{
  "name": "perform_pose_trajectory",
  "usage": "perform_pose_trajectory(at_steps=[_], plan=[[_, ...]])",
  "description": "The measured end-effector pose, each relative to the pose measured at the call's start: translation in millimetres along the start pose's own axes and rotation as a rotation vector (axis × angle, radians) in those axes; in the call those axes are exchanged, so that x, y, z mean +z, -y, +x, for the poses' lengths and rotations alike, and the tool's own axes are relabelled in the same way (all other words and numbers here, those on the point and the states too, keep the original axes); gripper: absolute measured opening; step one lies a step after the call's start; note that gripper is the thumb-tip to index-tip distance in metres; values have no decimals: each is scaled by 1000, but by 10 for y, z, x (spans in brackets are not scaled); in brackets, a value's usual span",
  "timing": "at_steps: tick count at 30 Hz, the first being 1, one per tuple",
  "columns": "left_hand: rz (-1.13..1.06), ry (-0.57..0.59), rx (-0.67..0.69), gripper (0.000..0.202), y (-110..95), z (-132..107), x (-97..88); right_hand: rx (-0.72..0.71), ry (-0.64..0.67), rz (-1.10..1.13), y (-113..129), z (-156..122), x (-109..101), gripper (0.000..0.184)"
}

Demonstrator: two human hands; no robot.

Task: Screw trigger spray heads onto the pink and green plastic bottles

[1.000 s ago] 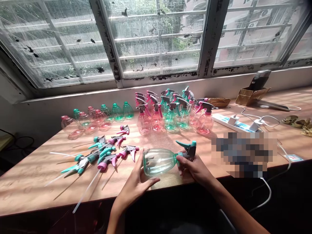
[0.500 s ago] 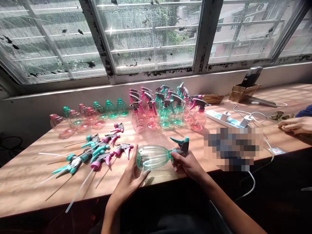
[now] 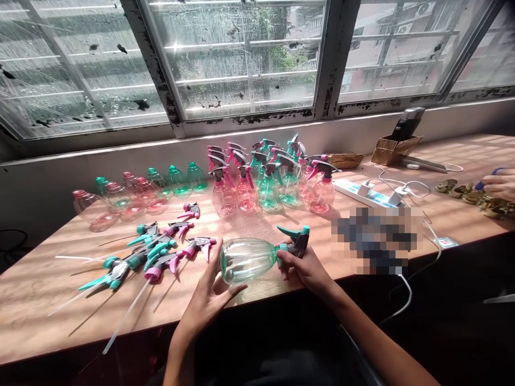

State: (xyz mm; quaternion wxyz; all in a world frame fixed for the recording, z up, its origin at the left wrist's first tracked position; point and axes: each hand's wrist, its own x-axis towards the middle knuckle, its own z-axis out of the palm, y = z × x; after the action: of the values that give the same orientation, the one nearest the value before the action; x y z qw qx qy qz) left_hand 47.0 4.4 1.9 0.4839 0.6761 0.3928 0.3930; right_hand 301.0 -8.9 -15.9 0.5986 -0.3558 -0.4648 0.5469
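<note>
A clear green spray bottle (image 3: 247,261) lies sideways between my hands, above the table's front edge, its base to the left. My left hand (image 3: 210,294) cups the base, with the thumb stretched out below the bottle. The fingers of my right hand (image 3: 302,267) are closed around the green collar of the grey and green trigger head (image 3: 298,241) at the neck. To the left lies a pile of loose trigger heads (image 3: 161,252) in pink, green and grey, with clear dip tubes attached.
Several spray bottles with trigger heads (image 3: 269,185) stand at the back middle. Several headless bottles (image 3: 177,179) stand back left. A white power strip (image 3: 364,194), cables, a blurred-out patch (image 3: 374,241) and a cardboard box (image 3: 396,150) are right. Another person's hand (image 3: 501,185) touches gold-coloured pieces (image 3: 469,193).
The view has turned slightly to the right. My hands and the bottle keep nearly the same pose. The other person's hand has shifted, and more gold-coloured pieces show beside it.
</note>
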Motion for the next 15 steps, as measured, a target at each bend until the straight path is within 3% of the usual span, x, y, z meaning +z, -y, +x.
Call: perform_pose_trajectory(at_steps=[6, 11, 15], plan=[[37, -3, -35, 104, -38, -10, -8, 6, 24, 6, 14, -5, -1, 31], [73, 17, -31, 85, -65, -14, -25, -10, 4, 12, 23, -23, -10, 32], [78, 13, -26, 91, -58, -18, -14, -28, 6, 20, 25, -23, -12, 32]])
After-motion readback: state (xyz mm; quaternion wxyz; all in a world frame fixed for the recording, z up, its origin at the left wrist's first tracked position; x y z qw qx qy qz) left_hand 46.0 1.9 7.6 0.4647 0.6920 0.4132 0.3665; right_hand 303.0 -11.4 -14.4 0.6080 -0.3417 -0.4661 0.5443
